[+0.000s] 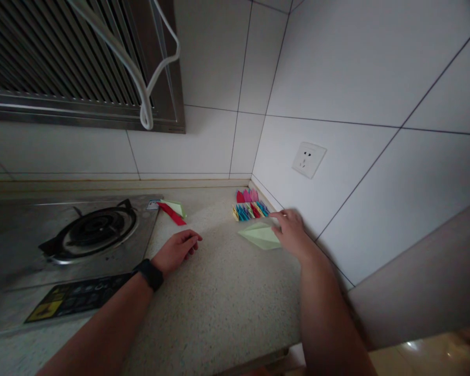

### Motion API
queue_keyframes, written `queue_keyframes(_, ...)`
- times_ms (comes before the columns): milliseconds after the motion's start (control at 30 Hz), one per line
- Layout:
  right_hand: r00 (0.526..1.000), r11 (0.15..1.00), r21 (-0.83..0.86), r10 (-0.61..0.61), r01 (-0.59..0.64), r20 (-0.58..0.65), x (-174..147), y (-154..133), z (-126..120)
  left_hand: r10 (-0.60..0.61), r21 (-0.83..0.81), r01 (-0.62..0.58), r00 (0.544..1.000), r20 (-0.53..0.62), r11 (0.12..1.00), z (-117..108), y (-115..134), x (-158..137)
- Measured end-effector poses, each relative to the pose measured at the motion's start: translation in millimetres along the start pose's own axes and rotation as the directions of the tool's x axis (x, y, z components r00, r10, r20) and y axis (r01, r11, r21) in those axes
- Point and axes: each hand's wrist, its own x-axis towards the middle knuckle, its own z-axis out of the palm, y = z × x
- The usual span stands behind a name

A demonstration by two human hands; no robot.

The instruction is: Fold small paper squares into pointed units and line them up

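One pale green folded paper [260, 236], pointed at its left end, lies on the speckled counter [219, 292] in front of you, near the corner of the tiled walls, its right end running up to your right hand [292, 230]. That hand's index finger and thumb stand parted, the thumb at the edge of the sheet; you reach in from the right, and I cannot tell whether your other fingers have hold of the paper. Just behind it stands a tight row of small folded pieces [250, 211] — blue, yellow, red and pale green among them — with your index fingertip close to its right end. Behind that row sit a few pink and red pieces [247, 196], nearer the corner. Your left hand [179, 249] is well apart from the green paper, loosely closed, its thumb lying along the index finger and nothing visible in its grasp; you wear a black band [149, 274] on that wrist. Beyond it, a red strip [172, 214] lies against another pale green piece [176, 207], beside the gas stove [151, 230]. A white cable [129, 68] hangs before the range hood [168, 117] — and a socket [309, 160] sits on the right wall.
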Motion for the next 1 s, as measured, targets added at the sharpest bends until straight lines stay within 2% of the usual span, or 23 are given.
queue_keyframes(133,0.983,0.988,0.051,-0.151,0.146,0.102,2,-22,0,0.005,0.026,-0.005,1.0,0.004,1.0,0,-2,1)
queue_keyframes(233,0.957,0.973,0.098,-0.224,0.209,0.182,5,-35,7,0.018,0.054,-0.018,1.0,0.003,0.998,1,0,0)
queue_keyframes(400,0.958,0.986,0.06,-0.165,0.155,0.235,6,-34,20,0.022,0.074,-0.022,1.0,0.0,0.997,2,3,-2)
queue_keyframes(767,0.948,0.998,-0.008,-0.061,0.067,0.314,4,-27,23,0.024,0.043,-0.024,1.0,0.007,0.999,3,1,-2)
queue_keyframes(1000,0.951,0.997,-0.058,-0.036,0.056,0.307,4,-31,26,0.045,0.066,-0.045,0.999,-0.008,0.997,4,0,0)
